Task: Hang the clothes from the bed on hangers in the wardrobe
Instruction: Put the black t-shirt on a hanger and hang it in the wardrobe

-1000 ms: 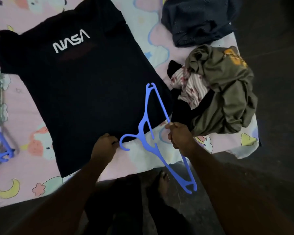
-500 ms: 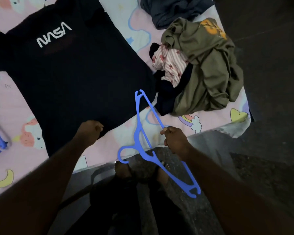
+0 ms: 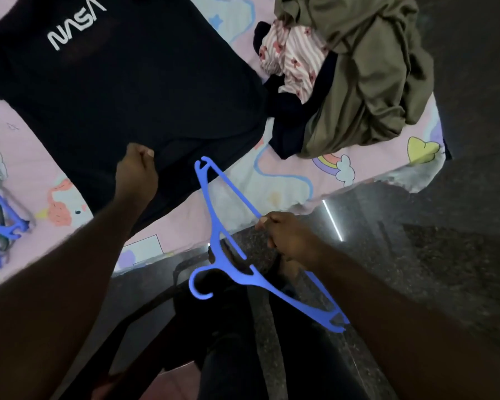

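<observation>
Presently the left hand (image 3: 136, 171) bunches the hem of the black T-shirt (image 3: 127, 90), which lies flat on the bed (image 3: 272, 180). The right hand (image 3: 286, 241) pinches the blue hanger (image 3: 211, 220) by its thin bar. The hanger's long axis points at that hem, with its tip just beside it and probably not yet inside.

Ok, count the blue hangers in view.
2 at least. The held hanger is in the right hand, at centre frame. A second hanger lies on the sheet at the left frame edge, cut off; more may hide there.
</observation>
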Motion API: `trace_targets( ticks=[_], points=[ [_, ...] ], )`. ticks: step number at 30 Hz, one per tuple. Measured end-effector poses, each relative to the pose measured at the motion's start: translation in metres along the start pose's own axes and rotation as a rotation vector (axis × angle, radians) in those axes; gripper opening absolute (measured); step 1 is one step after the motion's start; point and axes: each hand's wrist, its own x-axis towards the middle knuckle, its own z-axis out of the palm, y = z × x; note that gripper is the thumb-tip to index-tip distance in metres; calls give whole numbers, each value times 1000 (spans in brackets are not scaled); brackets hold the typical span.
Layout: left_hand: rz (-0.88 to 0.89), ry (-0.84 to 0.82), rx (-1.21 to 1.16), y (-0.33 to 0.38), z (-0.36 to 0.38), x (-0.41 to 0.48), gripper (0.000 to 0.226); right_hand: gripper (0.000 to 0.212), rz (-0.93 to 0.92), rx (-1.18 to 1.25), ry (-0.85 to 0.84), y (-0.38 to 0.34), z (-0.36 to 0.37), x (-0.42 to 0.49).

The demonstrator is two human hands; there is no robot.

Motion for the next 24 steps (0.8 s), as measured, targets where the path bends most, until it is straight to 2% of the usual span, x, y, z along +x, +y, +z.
trace_targets(
  ticks=[4, 7, 9, 11, 13, 15, 17, 21, 24],
  points=[
    [99, -15, -15, 1, -2, 2, 24, 28, -1, 23, -79, -11, 21, 10],
    [179, -30, -16, -6, -2, 3, 24, 26, -3, 81, 12, -28, 31, 36],
    [203, -22, 8, -10, -6, 4, 24, 29, 17, 254, 108, -41, 28, 54],
    [203, -50, 57, -13, -12, 4, 30, 33, 95, 564, 177, -55, 17, 65],
    [166, -143, 243, -17, -19, 5, 44, 30, 80, 685, 266, -64, 9, 72],
    [124, -195, 420, -27, -26, 6, 42, 24, 26, 656, 335, -69, 12, 75],
    [79, -156, 427, -36, -32, 4, 30, 25, 36, 690, 346, -73, 24, 76],
    [48, -69, 201, -44, -40, -4, 22, 23, 84, 713, 259, -82, 51, 84],
    [82, -75, 63, -42, -43, -6, 17, 13, 100, 399, 167, -87, 68, 91]
  ],
)
